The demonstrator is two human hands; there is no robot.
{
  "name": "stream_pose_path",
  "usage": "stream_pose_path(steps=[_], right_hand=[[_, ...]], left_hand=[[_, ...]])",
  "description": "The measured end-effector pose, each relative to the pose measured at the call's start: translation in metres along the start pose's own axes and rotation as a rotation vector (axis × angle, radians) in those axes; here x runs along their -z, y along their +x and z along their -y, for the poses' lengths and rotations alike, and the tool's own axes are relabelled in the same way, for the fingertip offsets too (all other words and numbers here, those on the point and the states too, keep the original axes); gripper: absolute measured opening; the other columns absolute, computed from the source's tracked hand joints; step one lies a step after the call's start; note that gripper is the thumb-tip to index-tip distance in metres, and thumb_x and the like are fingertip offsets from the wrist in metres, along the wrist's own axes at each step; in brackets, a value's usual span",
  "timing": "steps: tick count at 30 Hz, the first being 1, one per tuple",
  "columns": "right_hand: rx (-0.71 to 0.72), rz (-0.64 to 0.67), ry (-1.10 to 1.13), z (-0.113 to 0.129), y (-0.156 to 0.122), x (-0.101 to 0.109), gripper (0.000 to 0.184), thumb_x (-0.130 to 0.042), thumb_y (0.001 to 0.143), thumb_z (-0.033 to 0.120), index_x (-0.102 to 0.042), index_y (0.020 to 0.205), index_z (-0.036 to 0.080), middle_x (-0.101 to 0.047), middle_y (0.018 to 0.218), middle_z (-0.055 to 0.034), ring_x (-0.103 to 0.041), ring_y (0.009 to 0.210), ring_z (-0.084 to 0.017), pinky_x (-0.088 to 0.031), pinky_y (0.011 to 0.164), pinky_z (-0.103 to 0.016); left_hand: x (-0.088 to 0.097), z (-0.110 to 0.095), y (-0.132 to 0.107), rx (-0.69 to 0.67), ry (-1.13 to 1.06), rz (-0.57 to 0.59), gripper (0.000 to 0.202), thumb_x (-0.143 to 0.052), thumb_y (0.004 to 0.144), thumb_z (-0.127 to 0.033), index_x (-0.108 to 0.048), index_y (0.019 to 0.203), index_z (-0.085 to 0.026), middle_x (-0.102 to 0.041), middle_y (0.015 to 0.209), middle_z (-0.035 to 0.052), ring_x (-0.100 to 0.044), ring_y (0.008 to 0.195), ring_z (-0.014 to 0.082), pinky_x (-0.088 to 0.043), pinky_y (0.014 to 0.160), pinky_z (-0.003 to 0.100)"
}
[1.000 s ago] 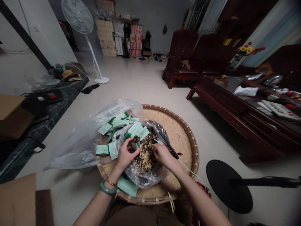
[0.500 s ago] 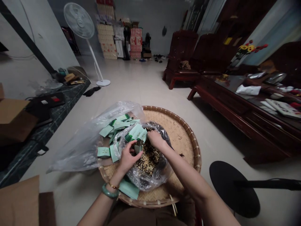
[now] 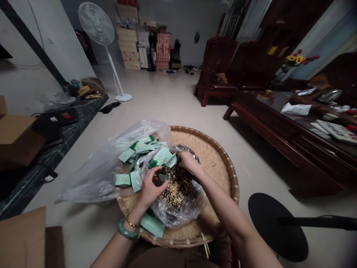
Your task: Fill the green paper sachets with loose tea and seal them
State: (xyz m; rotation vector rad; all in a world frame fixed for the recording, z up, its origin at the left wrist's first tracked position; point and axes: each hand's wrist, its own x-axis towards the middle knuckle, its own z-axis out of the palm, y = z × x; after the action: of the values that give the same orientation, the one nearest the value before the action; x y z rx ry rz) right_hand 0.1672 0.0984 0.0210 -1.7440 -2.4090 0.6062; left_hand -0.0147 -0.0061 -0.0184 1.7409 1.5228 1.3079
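My left hand point(image 3: 153, 187), with a jade bangle and a gold bracelet on its wrist, grips a small green packet point(image 3: 164, 178) between thumb and fingers. Beneath it lies a clear plastic bag point(image 3: 192, 214) holding a loose dark and pale yellow mix point(image 3: 177, 190). At the bag's far right side is my right hand point(image 3: 187, 162), its fingers bent inward and partly hidden; what they hold cannot be made out. More green packets point(image 3: 160, 156) lie by the bag's left edge, and another heap point(image 3: 139, 147) rests on a large clear bag point(image 3: 100, 167). All this sits on a round woven bamboo tray point(image 3: 213, 163).
A black round stand base point(image 3: 275, 223) is on the floor to the right. Beyond it stands a dark wooden table point(image 3: 267, 126). A white fan point(image 3: 122, 97) is at the far left, and cardboard boxes point(image 3: 19, 128) lie along the left side.
My right hand has shifted slightly right and up, away from the green packets. My left hand stays almost in place with its packet. The camera view has moved slightly.
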Motion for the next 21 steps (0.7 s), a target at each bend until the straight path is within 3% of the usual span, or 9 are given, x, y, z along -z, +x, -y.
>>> stream_pose_path(steps=[6, 11, 16, 21], right_hand=[[0.027, -0.065, 0.167, -0.015, -0.027, 0.036, 0.021, -0.058, 0.068, 0.008, -0.068, 0.084, 0.015, -0.069, 0.078, -0.0017, -0.061, 0.070, -0.015, -0.042, 0.061, -0.022], [0.152, -0.102, 0.511, 0.005, -0.060, 0.060, 0.020, -0.056, 0.066, 0.006, -0.065, 0.081, 0.017, -0.067, 0.075, -0.0004, -0.058, 0.065, -0.013, -0.043, 0.059, -0.022], [0.273, -0.128, 0.479, 0.031, -0.069, 0.053, 0.021, -0.059, 0.065, 0.005, -0.067, 0.080, 0.018, -0.066, 0.075, 0.0000, -0.057, 0.065, -0.012, -0.043, 0.061, -0.023], [0.368, -0.094, 0.346, 0.036, -0.065, 0.036, 0.021, -0.063, 0.066, 0.004, -0.068, 0.082, 0.016, -0.066, 0.077, -0.0007, -0.058, 0.070, -0.012, -0.042, 0.065, -0.023]], left_hand=[[-0.006, -0.006, -0.002, -0.064, 0.075, 0.012, 0.038, -0.070, 0.072, -0.024, -0.058, 0.107, -0.019, -0.064, 0.101, 0.0069, -0.061, 0.085, 0.0193, -0.052, 0.067, 0.029], [-0.013, -0.008, -0.004, -0.063, 0.092, 0.019, 0.037, -0.070, 0.071, -0.021, -0.058, 0.105, -0.019, -0.063, 0.098, 0.0060, -0.060, 0.087, 0.0204, -0.051, 0.065, 0.028], [-0.017, -0.005, -0.006, -0.031, 0.104, 0.032, 0.038, -0.071, 0.069, -0.021, -0.057, 0.105, -0.019, -0.063, 0.097, 0.0053, -0.060, 0.081, 0.0188, -0.050, 0.064, 0.029], [-0.019, -0.002, -0.007, 0.014, 0.098, 0.029, 0.042, -0.072, 0.068, -0.023, -0.056, 0.106, -0.018, -0.061, 0.097, 0.0059, -0.059, 0.079, 0.0188, -0.050, 0.065, 0.030]])
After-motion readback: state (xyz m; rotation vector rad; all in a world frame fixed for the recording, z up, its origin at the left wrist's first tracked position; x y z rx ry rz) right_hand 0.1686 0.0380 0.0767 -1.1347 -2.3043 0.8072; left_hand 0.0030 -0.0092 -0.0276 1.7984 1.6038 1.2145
